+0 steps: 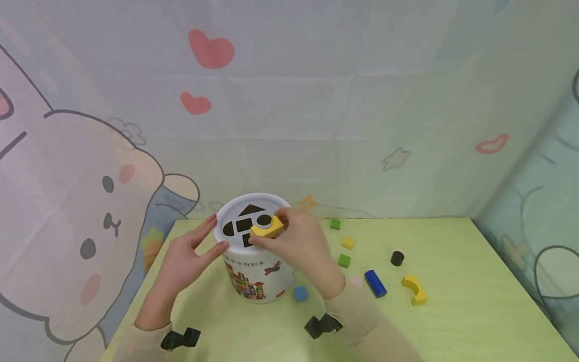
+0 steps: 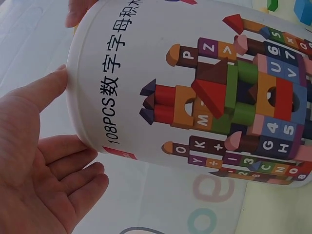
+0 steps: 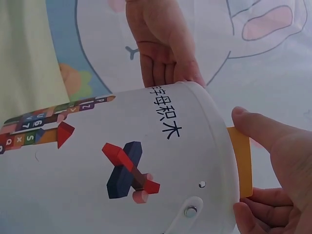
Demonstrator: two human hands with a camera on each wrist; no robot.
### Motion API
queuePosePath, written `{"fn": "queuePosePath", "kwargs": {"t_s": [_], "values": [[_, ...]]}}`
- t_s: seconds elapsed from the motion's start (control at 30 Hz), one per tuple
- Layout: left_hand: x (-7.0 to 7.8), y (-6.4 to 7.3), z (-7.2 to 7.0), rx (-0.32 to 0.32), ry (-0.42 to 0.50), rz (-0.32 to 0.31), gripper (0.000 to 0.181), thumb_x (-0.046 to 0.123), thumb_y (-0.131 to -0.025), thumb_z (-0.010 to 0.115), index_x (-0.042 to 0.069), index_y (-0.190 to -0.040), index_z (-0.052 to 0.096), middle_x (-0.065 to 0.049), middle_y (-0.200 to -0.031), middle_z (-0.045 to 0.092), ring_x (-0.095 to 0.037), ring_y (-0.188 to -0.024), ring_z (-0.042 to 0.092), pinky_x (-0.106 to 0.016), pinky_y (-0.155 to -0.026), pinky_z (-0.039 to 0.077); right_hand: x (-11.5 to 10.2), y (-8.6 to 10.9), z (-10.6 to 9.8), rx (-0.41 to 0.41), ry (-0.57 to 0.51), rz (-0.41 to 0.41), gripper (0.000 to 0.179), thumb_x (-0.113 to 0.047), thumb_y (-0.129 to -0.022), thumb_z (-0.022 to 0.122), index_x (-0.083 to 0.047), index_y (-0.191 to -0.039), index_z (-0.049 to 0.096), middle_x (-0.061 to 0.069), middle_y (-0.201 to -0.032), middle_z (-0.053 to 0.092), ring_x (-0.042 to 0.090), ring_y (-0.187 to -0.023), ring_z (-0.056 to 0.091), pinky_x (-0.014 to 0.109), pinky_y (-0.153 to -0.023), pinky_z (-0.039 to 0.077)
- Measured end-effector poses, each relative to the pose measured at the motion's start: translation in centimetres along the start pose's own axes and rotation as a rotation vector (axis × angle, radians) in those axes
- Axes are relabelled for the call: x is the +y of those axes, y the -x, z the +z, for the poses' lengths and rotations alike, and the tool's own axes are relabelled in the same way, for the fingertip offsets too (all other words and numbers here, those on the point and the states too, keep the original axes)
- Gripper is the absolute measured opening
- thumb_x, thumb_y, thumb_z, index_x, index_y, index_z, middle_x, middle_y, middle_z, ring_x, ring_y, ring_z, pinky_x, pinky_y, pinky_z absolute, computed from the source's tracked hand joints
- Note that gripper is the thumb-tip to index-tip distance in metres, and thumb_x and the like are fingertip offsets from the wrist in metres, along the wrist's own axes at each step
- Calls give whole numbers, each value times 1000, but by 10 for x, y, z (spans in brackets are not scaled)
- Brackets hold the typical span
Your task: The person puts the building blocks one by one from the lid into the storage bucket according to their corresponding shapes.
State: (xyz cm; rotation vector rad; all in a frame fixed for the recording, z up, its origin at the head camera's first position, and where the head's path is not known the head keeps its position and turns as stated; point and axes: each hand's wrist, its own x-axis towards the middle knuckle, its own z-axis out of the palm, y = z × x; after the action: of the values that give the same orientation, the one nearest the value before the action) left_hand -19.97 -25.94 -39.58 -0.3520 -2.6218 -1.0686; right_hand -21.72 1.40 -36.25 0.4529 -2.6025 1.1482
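A white toy-block bucket [image 1: 260,274] stands upright, its lid [image 1: 230,240] pierced with dark shaped holes. My right hand [image 1: 302,241] pinches a yellow arch block [image 1: 269,230] between thumb and fingers, right at the lid's surface. In the right wrist view the block [image 3: 242,161] sticks out past the lid's edge, thumb at one end and fingers at the other. At the bucket's left side, my left hand [image 1: 186,257] touches the rim with its thumb and fingers spread. The left wrist view has that hand [image 2: 44,146] with relaxed fingers against the rim.
Right of the bucket lie green blocks [image 1: 344,260], a small yellow block [image 1: 348,243], a light blue cube [image 1: 300,293], a dark blue cylinder [image 1: 375,283], a dark brown cylinder [image 1: 397,258] and another yellow arch block [image 1: 418,291]. A printed cloth [image 1: 316,110] hangs behind the green tabletop [image 1: 470,301].
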Motion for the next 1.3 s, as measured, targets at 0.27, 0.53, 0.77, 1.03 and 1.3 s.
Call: {"fn": "queuePosePath", "kwargs": {"t_s": [0.27, 0.53, 0.77, 1.03, 1.3], "values": [[-4, 0, 2, 20, -8, 23, 74, 38, -98, 81, 4, -157, 53, -8, -161, 51, -41, -144, 51, -63, -111, 46, -5, 5, 8, 51, 56, -23, 67, -61, -76, 93, -8, -115, 76, -2, -99, 74, 14, -84, 65, 30, -68, 53], [-5, 1, 4, 28, 16, 33, 73, 36, -98, 82, 3, -156, 53, -9, -160, 52, -41, -143, 52, -62, -110, 47, -8, 9, 19, 128, 95, -44, 72, -64, -76, 93, -5, -114, 76, 6, -104, 76, 21, -93, 69, 33, -74, 57], [-5, 1, 6, 53, 7, 49, 72, 34, -98, 82, 3, -157, 53, -11, -159, 53, -42, -141, 54, -62, -108, 48, -11, 12, 31, 189, 106, 0, 78, -67, -75, 91, -4, -117, 75, 8, -109, 75, 25, -103, 67, 38, -83, 60], [-7, 0, 8, 66, 21, 63, 72, 32, -98, 83, 4, -157, 53, -12, -159, 52, -42, -143, 53, -60, -108, 48, -8, 15, 42, 268, 107, -26, 75, -64, -77, 91, -5, -119, 73, 5, -105, 74, 24, -101, 62, 37, -80, 58], [-9, 0, 9, 72, 21, 68, 72, 31, -98, 83, 2, -156, 53, -12, -159, 52, -38, -144, 52, -54, -109, 47, -8, 16, 45, 274, 119, -50, 75, -63, -77, 92, -4, -118, 71, 6, -107, 73, 26, -104, 62, 37, -81, 59]]}}
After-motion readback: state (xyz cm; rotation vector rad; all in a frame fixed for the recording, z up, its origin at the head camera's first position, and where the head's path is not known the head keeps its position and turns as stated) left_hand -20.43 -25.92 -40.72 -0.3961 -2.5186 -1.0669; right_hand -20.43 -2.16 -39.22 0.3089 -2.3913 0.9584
